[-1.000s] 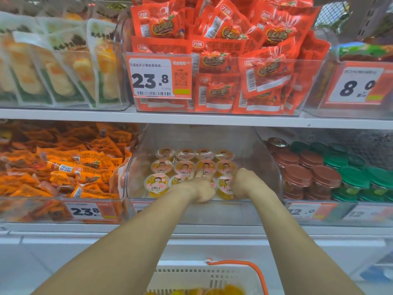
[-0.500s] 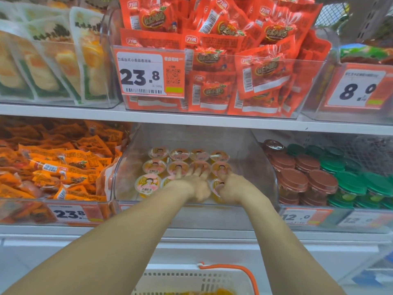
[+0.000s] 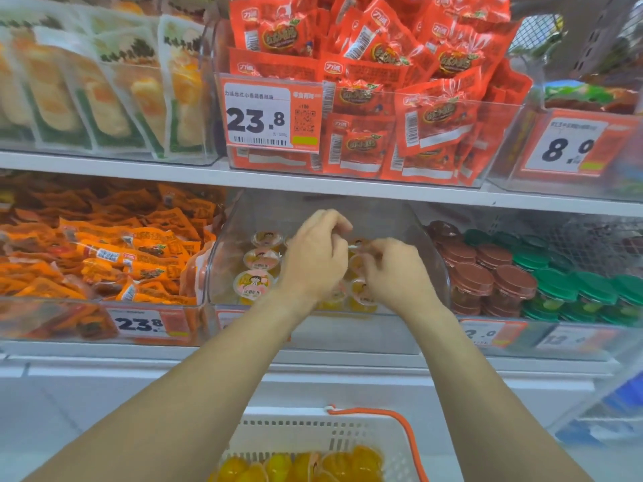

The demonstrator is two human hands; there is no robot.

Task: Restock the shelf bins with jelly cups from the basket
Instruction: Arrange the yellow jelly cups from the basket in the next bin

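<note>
1. Far left, the orange snack packets in their own bin are no part of your job; leave them be.
2. In the clear middle bin jelly cups already stand in rows, lids up, three showing in the left column; more sit behind your hands, so some restocking looks done.
3. Your left hand hangs over the middle rows, fingers curled downward; whether they pinch a cup or close on nothing you cannot tell from here.
4. Your right hand is just beside it at the right-hand rows, fingers bent against the cups there; a grip cannot be told apart from a nudge.
5. Further right, the brown-lidded and green-lidded cups belong to other bins.
6. Below, the white basket still holds a heap of yellow jelly cups; the bin's upper space looks free; judged so, you are partway and several more loads remain.
</note>
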